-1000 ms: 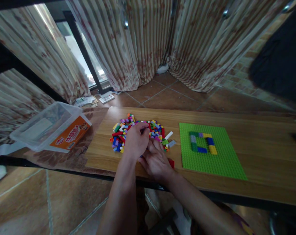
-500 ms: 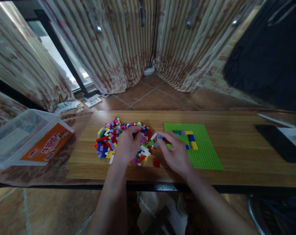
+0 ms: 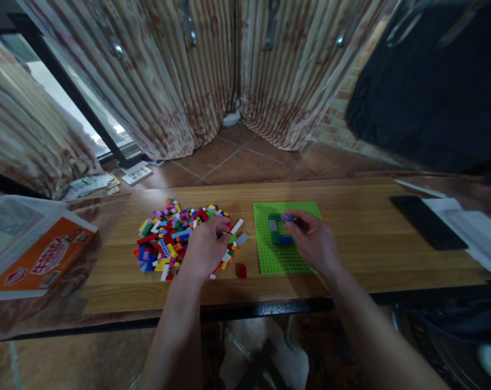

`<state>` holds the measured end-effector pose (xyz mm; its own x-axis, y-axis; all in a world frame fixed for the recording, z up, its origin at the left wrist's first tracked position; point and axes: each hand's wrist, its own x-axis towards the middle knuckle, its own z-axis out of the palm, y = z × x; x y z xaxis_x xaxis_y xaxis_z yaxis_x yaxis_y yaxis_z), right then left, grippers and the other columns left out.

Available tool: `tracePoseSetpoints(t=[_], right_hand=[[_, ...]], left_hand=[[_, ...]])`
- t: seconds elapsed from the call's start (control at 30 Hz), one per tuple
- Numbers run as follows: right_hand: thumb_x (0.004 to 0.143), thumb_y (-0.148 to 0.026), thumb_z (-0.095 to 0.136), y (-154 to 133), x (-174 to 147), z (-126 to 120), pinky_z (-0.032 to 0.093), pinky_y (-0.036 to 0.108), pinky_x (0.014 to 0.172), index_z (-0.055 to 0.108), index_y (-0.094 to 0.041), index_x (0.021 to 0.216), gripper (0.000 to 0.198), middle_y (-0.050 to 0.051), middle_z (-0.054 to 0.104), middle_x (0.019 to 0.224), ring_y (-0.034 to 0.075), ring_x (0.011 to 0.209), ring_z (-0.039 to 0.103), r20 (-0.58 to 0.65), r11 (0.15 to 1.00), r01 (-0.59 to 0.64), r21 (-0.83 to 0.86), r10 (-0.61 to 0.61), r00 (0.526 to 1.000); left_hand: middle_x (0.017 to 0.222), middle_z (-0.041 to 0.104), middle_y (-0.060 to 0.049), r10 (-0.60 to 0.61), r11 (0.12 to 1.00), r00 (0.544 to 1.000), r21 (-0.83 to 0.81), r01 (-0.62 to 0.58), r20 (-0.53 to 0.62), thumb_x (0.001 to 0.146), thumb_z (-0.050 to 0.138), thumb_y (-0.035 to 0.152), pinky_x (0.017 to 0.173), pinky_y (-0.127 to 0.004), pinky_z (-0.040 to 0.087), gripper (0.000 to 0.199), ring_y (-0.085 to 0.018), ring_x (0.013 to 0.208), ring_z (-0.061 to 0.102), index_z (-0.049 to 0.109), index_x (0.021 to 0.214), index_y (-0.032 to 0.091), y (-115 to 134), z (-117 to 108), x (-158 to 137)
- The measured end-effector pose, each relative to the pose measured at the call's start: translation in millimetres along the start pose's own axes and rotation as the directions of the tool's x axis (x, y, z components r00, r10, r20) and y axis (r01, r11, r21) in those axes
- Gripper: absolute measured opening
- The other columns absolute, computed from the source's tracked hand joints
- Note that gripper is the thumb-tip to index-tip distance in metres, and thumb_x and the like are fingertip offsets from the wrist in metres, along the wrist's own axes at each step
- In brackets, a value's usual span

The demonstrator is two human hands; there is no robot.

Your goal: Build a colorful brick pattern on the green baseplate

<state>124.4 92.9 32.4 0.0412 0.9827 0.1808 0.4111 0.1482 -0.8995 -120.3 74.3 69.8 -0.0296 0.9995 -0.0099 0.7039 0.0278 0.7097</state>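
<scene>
My right hand pinches a small blue toy brick over the green baseplate. Below its fingertips, a low outline of toy bricks in green, grey and blue is set on the plate; the hand covers its right side. My left hand rests at the right part of a heap of mixed toy bricks, fingers curled together. What those fingers hold, if anything, is hidden. A red brick lies alone between the heap and the plate.
A clear plastic box with an orange label stands at the left. On the right lie a black flat object and white papers. The wooden table's front edge runs close below my forearms. Curtains hang behind.
My right hand has carried the blue brick from beside the heap to above the bricks on the baseplate. My left hand stays at the heap. The view has shifted to the right.
</scene>
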Motion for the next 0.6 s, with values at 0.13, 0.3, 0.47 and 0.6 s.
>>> tracePoseSetpoints(t=[0.13, 0.3, 0.47, 0.6], right_hand=[[0.084, -0.036, 0.059, 1.5, 2.5, -1.3, 0.053, 0.036, 0.080, 0.071, -0.019, 0.106, 0.030, 0.008, 0.072, 0.101, 0.019, 0.086, 0.067, -0.042, 0.999, 0.025, -0.020, -0.026, 0.999], [0.087, -0.039, 0.056, 0.9, 5.0, -5.4, 0.053, 0.037, 0.081, 0.073, -0.019, 0.103, 0.031, 0.008, 0.073, 0.099, 0.020, 0.088, 0.067, -0.014, 1.000, 0.004, 0.003, -0.004, 1.000], [0.084, -0.035, 0.060, 3.6, 7.9, -15.9, 0.053, 0.037, 0.082, 0.075, -0.021, 0.094, 0.023, 0.006, 0.073, 0.094, 0.020, 0.087, 0.067, 0.003, 1.000, 0.030, -0.008, -0.030, 1.000], [0.079, -0.030, 0.063, 8.2, 8.7, -23.6, 0.053, 0.034, 0.081, 0.075, -0.022, 0.082, 0.015, 0.005, 0.071, 0.091, 0.019, 0.087, 0.065, -0.002, 0.997, 0.074, -0.009, -0.075, 0.997]], left_hand=[[0.100, 0.075, -0.007, -0.014, 1.000, 1.000, -0.020, 0.014, 0.012, 0.077, 0.057, 0.011, 0.089, -0.036, 0.052, 0.030, -0.023, 0.091, 0.071, 0.069, 0.104, 0.019, -2.5, 1.8, -0.3], [0.097, 0.076, -0.006, -0.008, 1.000, 1.000, 0.021, 0.009, -0.007, 0.078, 0.057, 0.013, 0.084, -0.033, 0.052, 0.030, -0.022, 0.089, 0.071, 0.069, 0.105, 0.020, -5.4, 0.2, 3.2], [0.094, 0.077, -0.007, -0.009, 0.999, 1.000, 0.044, 0.009, -0.008, 0.083, 0.054, 0.017, 0.081, -0.033, 0.051, 0.027, -0.023, 0.088, 0.071, 0.069, 0.105, 0.018, -2.4, -4.3, 5.7], [0.092, 0.076, -0.007, -0.004, 0.999, 0.999, 0.047, 0.006, -0.034, 0.085, 0.053, 0.022, 0.080, -0.033, 0.051, 0.025, -0.023, 0.084, 0.070, 0.070, 0.102, 0.017, -1.2, -5.6, 6.7]])
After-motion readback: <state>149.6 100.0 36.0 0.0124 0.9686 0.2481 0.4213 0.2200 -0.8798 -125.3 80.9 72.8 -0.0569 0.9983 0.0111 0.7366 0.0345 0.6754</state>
